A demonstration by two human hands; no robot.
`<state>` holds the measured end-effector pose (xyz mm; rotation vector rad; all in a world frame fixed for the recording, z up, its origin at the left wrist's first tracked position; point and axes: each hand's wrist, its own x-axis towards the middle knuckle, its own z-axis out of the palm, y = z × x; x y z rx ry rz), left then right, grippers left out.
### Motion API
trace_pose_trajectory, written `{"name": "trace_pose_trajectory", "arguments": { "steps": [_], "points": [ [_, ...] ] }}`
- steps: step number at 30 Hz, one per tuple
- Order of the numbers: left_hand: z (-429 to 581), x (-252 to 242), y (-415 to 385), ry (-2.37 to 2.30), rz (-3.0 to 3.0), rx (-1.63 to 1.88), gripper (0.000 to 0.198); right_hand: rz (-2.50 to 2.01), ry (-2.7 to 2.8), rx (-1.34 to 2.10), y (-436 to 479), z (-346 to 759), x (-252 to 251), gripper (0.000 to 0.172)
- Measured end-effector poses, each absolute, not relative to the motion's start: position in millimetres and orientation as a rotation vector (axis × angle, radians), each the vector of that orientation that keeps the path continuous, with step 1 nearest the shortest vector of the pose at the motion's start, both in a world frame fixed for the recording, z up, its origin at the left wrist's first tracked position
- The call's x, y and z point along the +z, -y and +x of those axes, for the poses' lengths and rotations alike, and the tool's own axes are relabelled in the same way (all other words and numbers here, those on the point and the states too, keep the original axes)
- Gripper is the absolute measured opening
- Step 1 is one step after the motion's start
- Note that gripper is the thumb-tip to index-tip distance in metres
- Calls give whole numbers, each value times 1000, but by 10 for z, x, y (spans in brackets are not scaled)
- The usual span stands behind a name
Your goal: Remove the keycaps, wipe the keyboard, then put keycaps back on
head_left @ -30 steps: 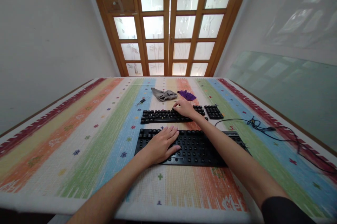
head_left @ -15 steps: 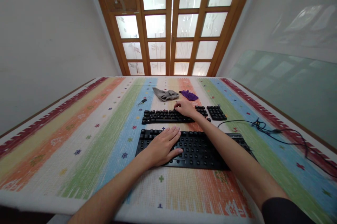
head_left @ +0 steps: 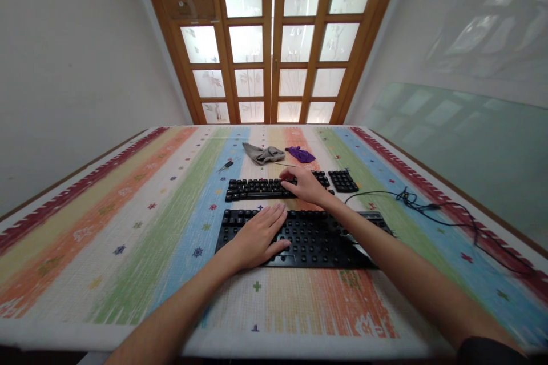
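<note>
As seen from the head camera, looking forward and down across a striped, many-coloured cloth on the counter (head_left: 128, 228):

Left hand (head_left: 257, 236): laid palm down on the left half of the near black keyboard (head_left: 325, 239), fingers (head_left: 274, 213) stretched flat and slightly spread, gripping nothing.

Right hand (head_left: 302, 183): reached past the near keyboard to the far black keyboard (head_left: 252, 188), resting on its right-hand keys, fingers (head_left: 286, 182) curled loosely downward onto the keycaps; closed on nothing that can be made out.

Near black keyboard: lying square to the counter's front edge, just before the far one, narrow gap between.

Far black keyboard: parallel, with a separate black number pad (head_left: 343, 180) just beside its right end.

Grey cloth (head_left: 263, 153) and purple cloth (head_left: 301, 154): crumpled, side by side beyond the far keyboard.

Small dark tool (head_left: 226, 165): left of the grey cloth, too small to identify.

Black cable (head_left: 428, 208): trailing across the right of the counter, tangled at one point.

Wooden glazed doors (head_left: 274, 39): behind the counter.
</note>
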<state>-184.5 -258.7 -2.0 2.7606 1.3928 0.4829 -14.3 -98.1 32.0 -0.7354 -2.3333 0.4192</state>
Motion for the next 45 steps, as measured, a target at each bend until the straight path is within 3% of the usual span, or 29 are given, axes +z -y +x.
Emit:
{"name": "trace_pose_trajectory", "arguments": {
  "steps": [12, 25, 45],
  "points": [
    [-1834, -87, 2583, -1418, 2794, 539, 65, -674, 2352, 584, 1709, 298, 294, 7],
    [-1815, -33, 2589, -1450, 2797, 431, 61, -555, 2406, 435, 1854, 283, 74, 10],
    [-1761, -35, 2608, -1469, 2909, 437, 47, -717, 2792, -444, 2164, 167, 130, 23]
  ]
}}
